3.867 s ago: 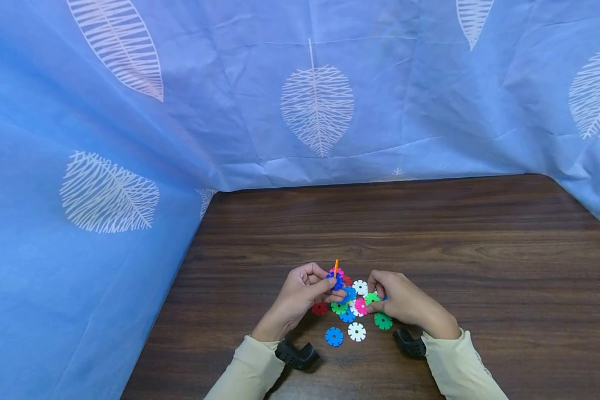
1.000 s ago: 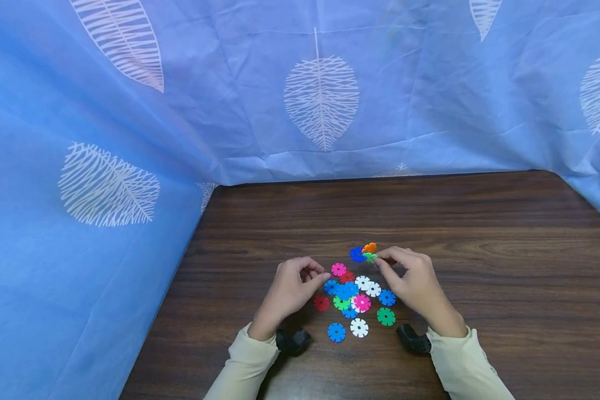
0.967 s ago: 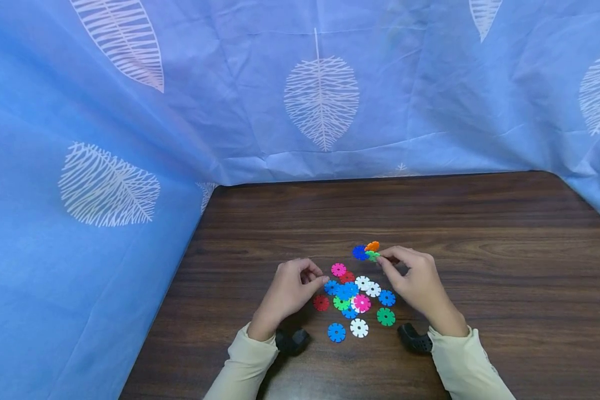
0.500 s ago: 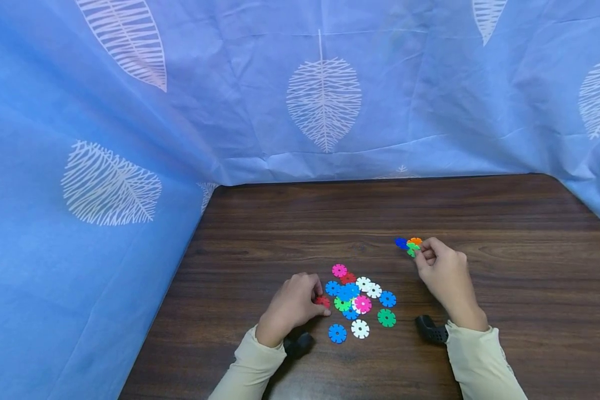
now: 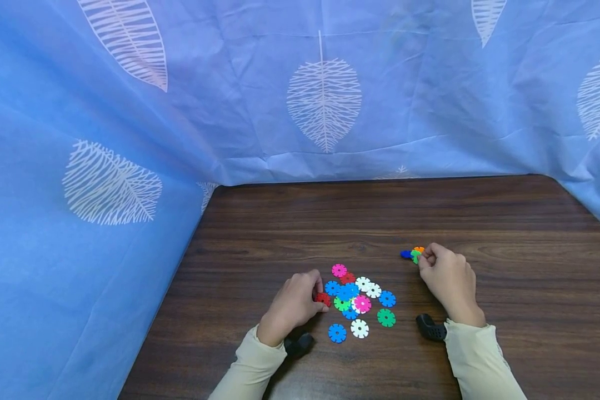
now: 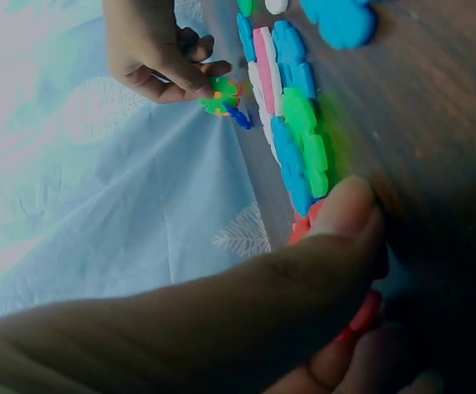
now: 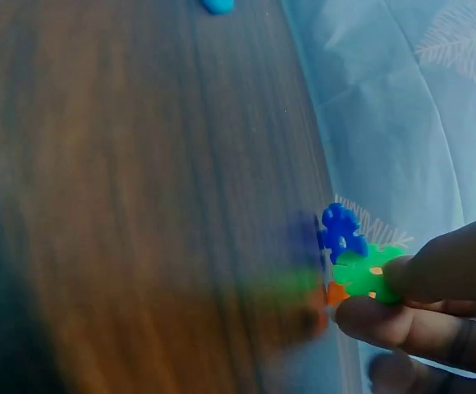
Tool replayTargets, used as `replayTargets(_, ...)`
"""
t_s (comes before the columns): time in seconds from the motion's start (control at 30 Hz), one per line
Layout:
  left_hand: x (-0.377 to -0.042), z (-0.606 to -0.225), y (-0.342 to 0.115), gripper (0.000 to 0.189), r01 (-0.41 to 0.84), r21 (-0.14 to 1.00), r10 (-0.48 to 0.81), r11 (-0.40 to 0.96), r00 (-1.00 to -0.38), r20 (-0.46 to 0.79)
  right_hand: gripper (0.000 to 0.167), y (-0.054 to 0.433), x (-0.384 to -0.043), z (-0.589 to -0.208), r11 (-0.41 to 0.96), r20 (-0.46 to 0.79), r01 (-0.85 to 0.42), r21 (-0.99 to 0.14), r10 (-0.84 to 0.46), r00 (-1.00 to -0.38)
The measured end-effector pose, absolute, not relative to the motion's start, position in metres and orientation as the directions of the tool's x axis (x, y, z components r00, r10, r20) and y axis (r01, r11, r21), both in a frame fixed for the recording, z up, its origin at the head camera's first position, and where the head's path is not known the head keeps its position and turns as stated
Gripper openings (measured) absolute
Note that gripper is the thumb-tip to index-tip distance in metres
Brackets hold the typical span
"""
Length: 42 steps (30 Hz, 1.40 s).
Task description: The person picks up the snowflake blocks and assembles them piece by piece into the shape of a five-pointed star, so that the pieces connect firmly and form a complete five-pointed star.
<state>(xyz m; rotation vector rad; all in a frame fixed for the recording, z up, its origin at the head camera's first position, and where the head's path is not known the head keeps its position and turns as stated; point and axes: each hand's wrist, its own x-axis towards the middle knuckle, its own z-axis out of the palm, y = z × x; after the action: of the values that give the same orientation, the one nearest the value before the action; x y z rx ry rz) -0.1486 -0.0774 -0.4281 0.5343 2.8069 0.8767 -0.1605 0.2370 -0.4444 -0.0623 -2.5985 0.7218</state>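
My right hand (image 5: 448, 280) pinches a cluster of notched interlocking discs, held out at the right of the table. The cluster joins a green disc (image 7: 365, 271), a dark blue disc (image 7: 342, 234) and an orange disc (image 5: 419, 249); thumb and index finger grip the green one. At the left of the loose discs, my left hand (image 5: 292, 303) has its thumb and fingers around the edges of a red disc (image 5: 323, 299). In the left wrist view the thumb covers much of this red disc (image 6: 361, 316).
Several loose discs lie in a group mid-table, among them a pink disc (image 5: 339, 270), a white disc (image 5: 360, 329), a light blue disc (image 5: 337, 333) and a green disc (image 5: 386, 318). A blue leaf-print cloth (image 5: 255, 111) hangs behind the dark wooden table (image 5: 280, 222).
The joined blue and orange discs passed from my left hand to my right, with a green disc added. My right hand then carried them right; my left came down onto the red disc.
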Motion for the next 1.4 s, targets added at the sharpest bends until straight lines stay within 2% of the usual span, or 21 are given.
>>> replayTargets(0.4,-0.151,-0.428,-0.078,0.021,0.322,0.624,0.403,0.712,-0.915,0.012,0.006,0.238,-0.162,-0.445,0.856,0.349,-0.061,-0.513,0.144,-0.926)
replayTargets(0.53,-0.152,-0.43,-0.077,0.017,0.338,0.632,0.404,0.698,-0.914,0.041,0.011,0.236,-0.162,-0.442,0.851,0.385,-0.091,-0.518,0.137,-0.913)
replayTargets(0.67,-0.153,-0.431,-0.076,0.013,0.354,0.64,0.41,0.682,-0.91,0.066,0.008,0.231,-0.161,-0.437,0.842,0.45,-0.157,-0.515,0.11,-0.886)
replayTargets(0.73,-0.153,-0.431,-0.076,0.011,0.365,0.628,0.41,0.688,-0.909,0.079,0.005,0.227,-0.16,-0.435,0.829,0.476,-0.212,-0.518,0.073,-0.876)
replayTargets(0.87,-0.152,-0.431,-0.075,0.008,0.39,0.591,0.41,0.706,-0.906,0.108,0.013,0.216,-0.16,-0.435,0.78,0.512,-0.364,-0.509,-0.065,-0.857)
replayTargets(1.03,-0.152,-0.431,-0.075,0.005,0.409,0.591,0.406,0.696,-0.902,0.146,0.019,0.202,-0.159,-0.438,0.695,0.491,-0.501,-0.516,-0.239,-0.838)
replayTargets(1.17,-0.152,-0.43,-0.076,0.004,0.422,0.615,0.404,0.666,-0.897,0.178,0.018,0.194,-0.158,-0.439,0.647,0.424,-0.517,-0.56,-0.313,-0.85)
replayTargets(1.4,-0.15,-0.428,-0.073,0.006,0.412,0.649,0.418,0.639,-0.895,0.156,0.021,0.185,-0.156,-0.442,0.666,0.288,-0.474,-0.576,-0.377,-0.88)
